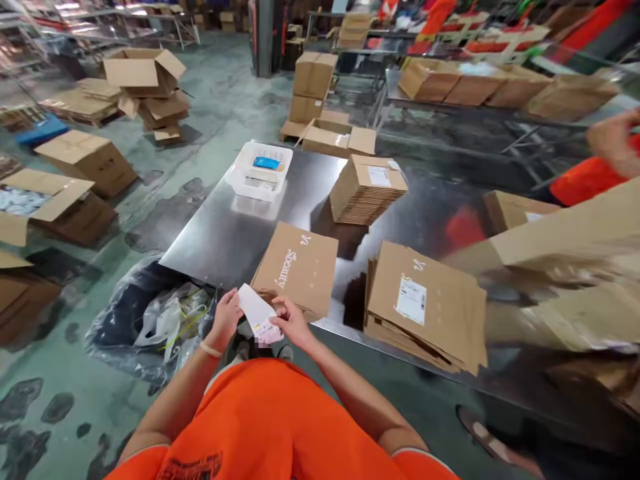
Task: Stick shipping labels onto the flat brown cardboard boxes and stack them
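Observation:
Between my two hands is a white printed label sheet, tilted in front of my body. My left hand pinches its upper left edge, and my right hand pinches it on the right. Just beyond lies a stack of flattened cardboard boxes printed "beauty" on the steel table's near edge. To the right sits another pile of flattened boxes, with a white shipping label on its top one. Small print shows at the sheet's lower end.
A white basket with a blue packet stands at the steel table's far left. Behind is a labelled stack of folded cartons. A lined waste bin adjoins the left edge. A co-worker's hand is at right.

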The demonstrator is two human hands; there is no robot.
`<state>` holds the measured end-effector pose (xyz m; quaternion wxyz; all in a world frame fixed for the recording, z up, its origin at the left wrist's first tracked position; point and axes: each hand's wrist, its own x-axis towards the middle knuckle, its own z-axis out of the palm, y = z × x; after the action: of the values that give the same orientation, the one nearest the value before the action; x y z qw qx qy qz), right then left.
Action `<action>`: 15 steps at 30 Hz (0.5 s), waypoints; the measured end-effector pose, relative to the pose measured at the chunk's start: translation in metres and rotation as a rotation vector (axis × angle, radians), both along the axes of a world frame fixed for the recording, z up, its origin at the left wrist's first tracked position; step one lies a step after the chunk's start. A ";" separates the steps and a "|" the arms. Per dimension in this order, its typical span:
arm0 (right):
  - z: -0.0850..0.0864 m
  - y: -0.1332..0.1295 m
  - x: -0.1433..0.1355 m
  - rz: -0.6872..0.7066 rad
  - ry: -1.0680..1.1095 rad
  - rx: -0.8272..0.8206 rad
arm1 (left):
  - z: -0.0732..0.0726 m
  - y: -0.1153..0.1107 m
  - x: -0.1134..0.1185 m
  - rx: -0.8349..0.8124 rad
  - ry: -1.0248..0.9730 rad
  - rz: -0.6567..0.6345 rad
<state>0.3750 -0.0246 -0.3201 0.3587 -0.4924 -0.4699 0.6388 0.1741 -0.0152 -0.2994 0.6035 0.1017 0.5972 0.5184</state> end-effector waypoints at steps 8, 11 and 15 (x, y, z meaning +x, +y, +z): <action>0.011 0.019 -0.013 -0.045 -0.038 -0.016 | 0.004 -0.025 0.019 0.220 0.050 -0.367; 0.015 0.019 -0.008 -0.077 -0.033 -0.003 | 0.009 -0.016 0.021 0.282 0.040 -0.390; 0.017 0.014 -0.003 -0.082 -0.037 -0.004 | 0.008 -0.017 0.024 0.249 0.107 -0.479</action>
<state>0.3719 -0.0103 -0.3032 0.3748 -0.5236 -0.4545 0.6154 0.1978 -0.0318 -0.2910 0.6594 0.3407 0.5186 0.4244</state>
